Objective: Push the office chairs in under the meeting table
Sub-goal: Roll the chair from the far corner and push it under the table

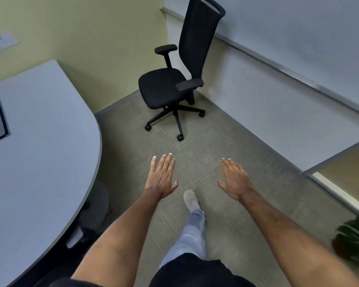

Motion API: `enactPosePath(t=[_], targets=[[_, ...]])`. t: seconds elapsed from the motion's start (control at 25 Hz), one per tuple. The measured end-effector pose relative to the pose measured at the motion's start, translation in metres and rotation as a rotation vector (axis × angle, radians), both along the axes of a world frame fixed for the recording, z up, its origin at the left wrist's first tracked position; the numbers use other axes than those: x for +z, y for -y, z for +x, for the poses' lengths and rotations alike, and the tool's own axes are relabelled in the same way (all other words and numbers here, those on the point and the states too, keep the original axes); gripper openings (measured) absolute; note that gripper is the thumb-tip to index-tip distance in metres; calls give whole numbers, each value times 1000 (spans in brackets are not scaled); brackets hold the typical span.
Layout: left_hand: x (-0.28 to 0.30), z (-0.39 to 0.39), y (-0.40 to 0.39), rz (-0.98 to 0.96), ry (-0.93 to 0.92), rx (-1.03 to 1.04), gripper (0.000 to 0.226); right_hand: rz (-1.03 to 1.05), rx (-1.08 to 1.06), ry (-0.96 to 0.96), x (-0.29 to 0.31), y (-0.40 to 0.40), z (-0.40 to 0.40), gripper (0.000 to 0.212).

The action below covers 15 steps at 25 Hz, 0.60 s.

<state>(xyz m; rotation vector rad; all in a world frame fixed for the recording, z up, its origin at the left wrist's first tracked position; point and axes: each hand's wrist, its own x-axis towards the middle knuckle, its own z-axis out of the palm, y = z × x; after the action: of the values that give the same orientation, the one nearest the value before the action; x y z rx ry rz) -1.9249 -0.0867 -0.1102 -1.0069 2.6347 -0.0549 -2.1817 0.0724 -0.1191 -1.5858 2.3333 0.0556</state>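
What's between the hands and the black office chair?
Only bare carpet in the head view: nothing lies between the left hand, the right hand and the black office chair, which stands in the corner.

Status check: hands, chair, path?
Both hands, left and right, open, empty. Black chair in the corner, apart from the table. Carpet between clear.

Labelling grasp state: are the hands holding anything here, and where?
Nothing held. Left hand and right hand are open, fingers spread, over bare carpet, well short of the black office chair.
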Motion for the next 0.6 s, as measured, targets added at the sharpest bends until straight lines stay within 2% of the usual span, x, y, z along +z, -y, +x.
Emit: enactPosePath(t=[0.2,0.6], targets=[[-5,-102,116,-13,2,21,88,-19,-22,12,-1,110,-106,83],[38,-278,332,-77,-142,64,86,-146,-54,-28,46,336,-294,78]])
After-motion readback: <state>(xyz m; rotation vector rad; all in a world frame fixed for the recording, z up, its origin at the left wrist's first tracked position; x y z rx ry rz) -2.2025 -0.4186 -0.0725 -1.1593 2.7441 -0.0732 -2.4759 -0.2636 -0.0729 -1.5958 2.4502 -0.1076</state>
